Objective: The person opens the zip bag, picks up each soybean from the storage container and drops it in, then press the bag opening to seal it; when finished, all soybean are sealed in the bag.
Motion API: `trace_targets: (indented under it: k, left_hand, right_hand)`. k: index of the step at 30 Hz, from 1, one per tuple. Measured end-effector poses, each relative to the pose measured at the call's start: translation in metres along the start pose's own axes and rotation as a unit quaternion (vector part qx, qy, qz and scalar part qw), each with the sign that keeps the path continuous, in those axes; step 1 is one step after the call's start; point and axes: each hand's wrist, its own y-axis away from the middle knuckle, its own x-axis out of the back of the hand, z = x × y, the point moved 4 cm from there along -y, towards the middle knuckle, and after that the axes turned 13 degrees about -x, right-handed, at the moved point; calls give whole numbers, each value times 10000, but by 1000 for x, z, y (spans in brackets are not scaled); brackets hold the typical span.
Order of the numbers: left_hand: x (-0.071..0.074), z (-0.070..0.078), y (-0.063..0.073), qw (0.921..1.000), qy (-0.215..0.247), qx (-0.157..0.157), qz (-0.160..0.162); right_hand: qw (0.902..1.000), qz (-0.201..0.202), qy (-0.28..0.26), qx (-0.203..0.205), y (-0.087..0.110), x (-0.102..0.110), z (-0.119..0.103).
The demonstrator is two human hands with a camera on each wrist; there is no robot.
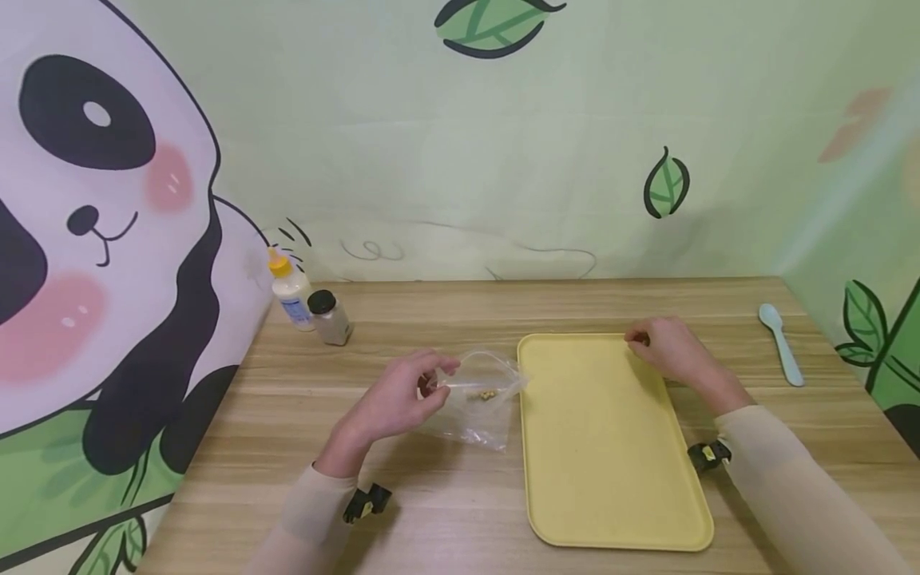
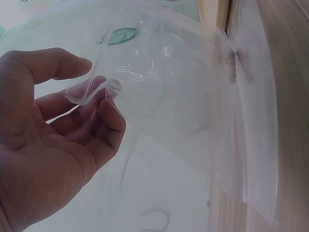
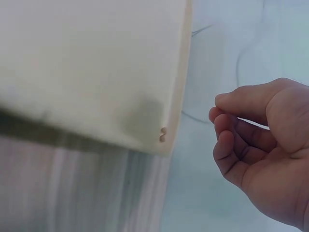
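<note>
My left hand (image 1: 404, 398) holds a clear zip bag (image 1: 470, 423) by its zip edge. In the left wrist view, curled fingers (image 2: 112, 113) bunch one corner of the bag, with the thumb beside the zip strip. A few small golden-brown pieces (image 1: 487, 395) lie inside the bag. Over the far right corner of the yellow tray (image 1: 596, 447) is my right hand (image 1: 668, 347), its fingers curled and thumb tip against the index finger. Nothing shows between them. The right wrist view has small brown pieces (image 3: 162, 134) on the tray near that corner.
At the back left stand a white glue-type bottle (image 1: 291, 299) with an orange cap and a small clear jar (image 1: 331, 323) with a black lid. A pale blue spoon (image 1: 782, 345) lies right of the tray. A decorated wall (image 1: 402, 160) rises behind the wooden table (image 1: 446, 511).
</note>
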Motion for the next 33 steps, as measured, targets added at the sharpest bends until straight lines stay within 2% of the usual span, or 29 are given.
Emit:
trace_targets:
  k: [18, 33]
  left_hand:
    - [0, 0, 0, 10000, 14, 49, 13]
    - [1, 2, -1, 10000, -9, 67, 45]
  right_hand:
    - [9981, 405, -253, 393, 10, 20, -42]
    - [9928, 678, -417, 894, 17, 17, -73]
